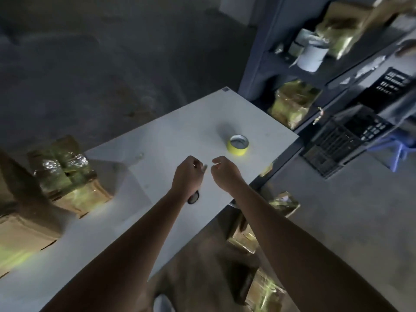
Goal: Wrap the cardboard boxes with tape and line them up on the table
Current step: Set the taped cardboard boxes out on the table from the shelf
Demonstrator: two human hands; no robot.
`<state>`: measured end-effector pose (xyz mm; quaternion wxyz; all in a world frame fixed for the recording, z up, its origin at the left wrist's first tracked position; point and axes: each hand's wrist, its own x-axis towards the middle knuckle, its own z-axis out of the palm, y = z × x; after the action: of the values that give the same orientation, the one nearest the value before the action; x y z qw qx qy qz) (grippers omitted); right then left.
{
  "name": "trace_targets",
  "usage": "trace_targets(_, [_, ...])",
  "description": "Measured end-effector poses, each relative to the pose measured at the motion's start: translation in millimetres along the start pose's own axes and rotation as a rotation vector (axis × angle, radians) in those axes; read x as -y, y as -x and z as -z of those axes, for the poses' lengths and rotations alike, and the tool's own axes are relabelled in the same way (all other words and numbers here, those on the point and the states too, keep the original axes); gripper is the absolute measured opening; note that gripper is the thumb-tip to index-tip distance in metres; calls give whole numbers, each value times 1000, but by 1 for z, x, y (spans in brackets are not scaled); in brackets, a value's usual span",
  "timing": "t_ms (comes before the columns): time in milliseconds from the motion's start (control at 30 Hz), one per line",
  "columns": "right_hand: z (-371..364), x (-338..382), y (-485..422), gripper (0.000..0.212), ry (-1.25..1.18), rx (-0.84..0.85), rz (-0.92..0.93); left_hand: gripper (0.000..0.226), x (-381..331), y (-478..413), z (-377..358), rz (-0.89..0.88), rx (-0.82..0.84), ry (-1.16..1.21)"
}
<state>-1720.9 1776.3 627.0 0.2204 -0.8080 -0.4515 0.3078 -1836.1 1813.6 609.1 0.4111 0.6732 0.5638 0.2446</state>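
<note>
Table (157,136): white top. Tape roll (238,145), yellow, lies flat on it just beyond the hands, to the right, touched by neither. Left hand (188,176) grips a dark-handled tool (193,198). Right hand (225,174) is just beside it, fingers curled; cannot tell if they pinch anything. Taped cardboard box (67,174) sits on the table's left side, with a second box (22,233) nearer.

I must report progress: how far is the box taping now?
Done: taped boxes stand at the table's left end. In hand: the left hand grips a small tool; the tape roll stands untouched. Left: more boxes lie on the floor, not lined up.
</note>
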Motion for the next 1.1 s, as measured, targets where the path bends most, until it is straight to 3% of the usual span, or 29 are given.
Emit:
trace_targets(400, [122,-235,89,24,-60,-96,-143,17,-81,127,-199,-1,346,-90])
trace_targets(500, [137,-289,111,24,-89,-103,-206,5,-93,158,-240,21,361,-50])
trace_targets(600, [143,-328,125,25,-104,-102,-237,16,-93,175,-273,60,374,-62])
trace_targets(833, [137,-386,115,32,-204,-52,-350,18,-76,164,-319,173,389,-80])
trace_targets(1100, [97,-445,43,33,-144,3,-436,17,-14,96,-377,267,447,-130])
